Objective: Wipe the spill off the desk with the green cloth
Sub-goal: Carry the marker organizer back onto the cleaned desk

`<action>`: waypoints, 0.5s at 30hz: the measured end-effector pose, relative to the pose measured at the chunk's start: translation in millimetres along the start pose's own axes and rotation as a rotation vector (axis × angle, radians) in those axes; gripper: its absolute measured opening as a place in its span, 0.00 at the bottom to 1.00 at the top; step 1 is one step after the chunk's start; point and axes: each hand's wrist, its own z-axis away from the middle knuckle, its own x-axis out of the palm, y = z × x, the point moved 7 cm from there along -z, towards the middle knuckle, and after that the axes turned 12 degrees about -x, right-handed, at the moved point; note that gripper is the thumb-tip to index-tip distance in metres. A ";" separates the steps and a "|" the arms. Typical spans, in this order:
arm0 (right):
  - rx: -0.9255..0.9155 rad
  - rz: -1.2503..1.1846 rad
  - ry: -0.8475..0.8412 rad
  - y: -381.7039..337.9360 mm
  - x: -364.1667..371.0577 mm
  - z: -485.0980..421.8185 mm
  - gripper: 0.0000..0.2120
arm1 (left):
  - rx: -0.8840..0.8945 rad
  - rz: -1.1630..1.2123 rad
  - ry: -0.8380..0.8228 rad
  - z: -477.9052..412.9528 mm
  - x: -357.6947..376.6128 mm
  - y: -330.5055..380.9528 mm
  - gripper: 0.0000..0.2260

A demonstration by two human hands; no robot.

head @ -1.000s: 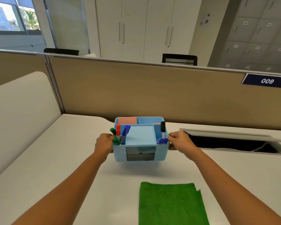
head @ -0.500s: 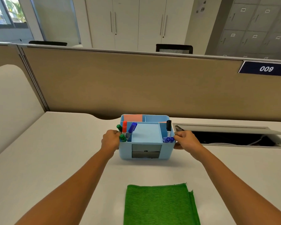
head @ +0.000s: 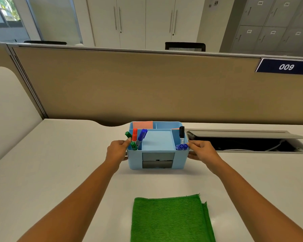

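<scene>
my left hand (head: 116, 151) and right hand (head: 201, 151) grip the blue organizer (head: 157, 145) on the tabletop (head: 59, 163), green cloth (head: 171, 219) nearer me.

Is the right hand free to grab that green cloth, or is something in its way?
Probably yes, once it lets go: the right hand grips the side of the blue organizer. The green cloth lies bare on the desk, nearer the person, with nothing on it or between.

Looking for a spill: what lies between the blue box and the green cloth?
Only bare white desk shows between the box and the cloth in the head view; no spill is visible there.
</scene>
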 end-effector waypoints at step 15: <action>-0.186 0.000 0.012 23.1 23.9 31.7 0.36 | 0.280 -0.147 -0.126 20.7 7.5 -30.0 0.34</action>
